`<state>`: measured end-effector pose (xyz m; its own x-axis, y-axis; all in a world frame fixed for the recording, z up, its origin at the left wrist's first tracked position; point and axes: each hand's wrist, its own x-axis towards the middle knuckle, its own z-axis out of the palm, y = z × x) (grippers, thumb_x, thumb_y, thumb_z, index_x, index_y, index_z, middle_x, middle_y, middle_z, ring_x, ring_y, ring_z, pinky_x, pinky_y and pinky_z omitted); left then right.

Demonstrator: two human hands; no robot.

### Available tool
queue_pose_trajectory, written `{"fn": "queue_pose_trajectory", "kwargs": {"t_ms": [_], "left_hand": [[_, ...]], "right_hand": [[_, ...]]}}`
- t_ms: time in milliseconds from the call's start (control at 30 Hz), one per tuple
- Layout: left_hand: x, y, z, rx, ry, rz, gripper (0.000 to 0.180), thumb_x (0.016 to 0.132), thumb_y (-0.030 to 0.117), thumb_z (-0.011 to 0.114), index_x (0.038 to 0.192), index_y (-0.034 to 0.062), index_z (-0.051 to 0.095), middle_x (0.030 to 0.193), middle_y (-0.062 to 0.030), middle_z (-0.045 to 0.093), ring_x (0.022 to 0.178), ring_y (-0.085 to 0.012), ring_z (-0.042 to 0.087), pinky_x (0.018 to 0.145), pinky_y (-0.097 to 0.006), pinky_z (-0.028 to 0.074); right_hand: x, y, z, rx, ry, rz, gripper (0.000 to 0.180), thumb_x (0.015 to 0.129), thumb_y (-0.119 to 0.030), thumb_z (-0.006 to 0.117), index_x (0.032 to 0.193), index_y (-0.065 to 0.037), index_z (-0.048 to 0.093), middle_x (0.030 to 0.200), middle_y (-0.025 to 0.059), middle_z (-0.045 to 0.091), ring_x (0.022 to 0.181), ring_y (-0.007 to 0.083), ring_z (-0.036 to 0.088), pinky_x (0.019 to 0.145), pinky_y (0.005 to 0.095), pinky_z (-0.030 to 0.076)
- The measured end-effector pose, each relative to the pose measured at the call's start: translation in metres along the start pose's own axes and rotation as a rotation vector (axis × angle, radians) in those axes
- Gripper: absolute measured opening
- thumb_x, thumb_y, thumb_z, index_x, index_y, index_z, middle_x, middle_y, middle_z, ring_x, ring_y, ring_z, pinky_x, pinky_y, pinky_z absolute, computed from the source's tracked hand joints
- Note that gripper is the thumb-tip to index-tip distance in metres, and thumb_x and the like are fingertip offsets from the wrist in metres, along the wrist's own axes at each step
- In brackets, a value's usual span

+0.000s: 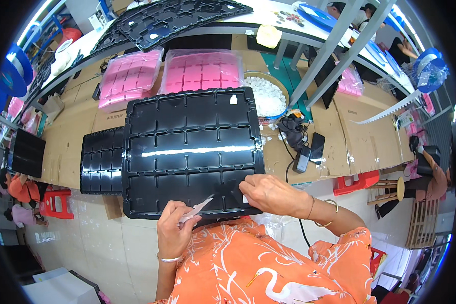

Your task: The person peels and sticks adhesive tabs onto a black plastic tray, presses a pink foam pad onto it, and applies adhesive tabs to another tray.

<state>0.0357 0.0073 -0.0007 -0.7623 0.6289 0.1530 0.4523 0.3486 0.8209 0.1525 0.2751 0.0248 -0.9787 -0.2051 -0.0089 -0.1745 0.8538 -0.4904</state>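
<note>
A large black plastic tray with many rectangular compartments lies on the cardboard-covered table in front of me. My right hand rests on its near right corner, fingertips pressing on a compartment there. My left hand is at the tray's near edge, pinching a thin pale strip of backing paper. A small white sticker sits in a far compartment of the tray.
A second black tray pokes out at the left. Two pink bagged stacks lie behind, beside a bowl of white pieces. A phone and cables lie to the right. More black trays lie on the far bench. Red stools stand nearby.
</note>
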Motion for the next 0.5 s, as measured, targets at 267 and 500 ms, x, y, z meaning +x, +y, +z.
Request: {"fn": "queue_pose_trajectory", "kwargs": {"t_ms": [267,500], "left_hand": [[0.001,0.002,-0.004,0.010,-0.031,-0.027,0.023,0.075,0.002,0.085,0.092,-0.0007,0.070,0.092,-0.0090,0.063,0.072,-0.0211,0.062,0.059,-0.033,0.047],[0.001,-0.004,-0.007,-0.056,-0.005,-0.088,0.025,0.073,0.005,0.088,0.092,0.0010,0.072,0.094,-0.0048,0.064,0.073,-0.0134,0.056,0.060,-0.029,0.043]], "right_hand": [[0.000,0.001,0.000,0.049,0.014,-0.019,0.010,0.084,-0.004,0.063,0.089,0.002,0.057,0.087,0.0185,0.062,0.085,0.0386,0.066,0.073,0.0480,0.053],[0.009,0.023,-0.036,0.511,0.079,0.146,0.014,0.096,-0.012,0.064,0.091,0.000,0.058,0.091,0.0114,0.067,0.079,0.0234,0.064,0.073,0.0347,0.052]]}}
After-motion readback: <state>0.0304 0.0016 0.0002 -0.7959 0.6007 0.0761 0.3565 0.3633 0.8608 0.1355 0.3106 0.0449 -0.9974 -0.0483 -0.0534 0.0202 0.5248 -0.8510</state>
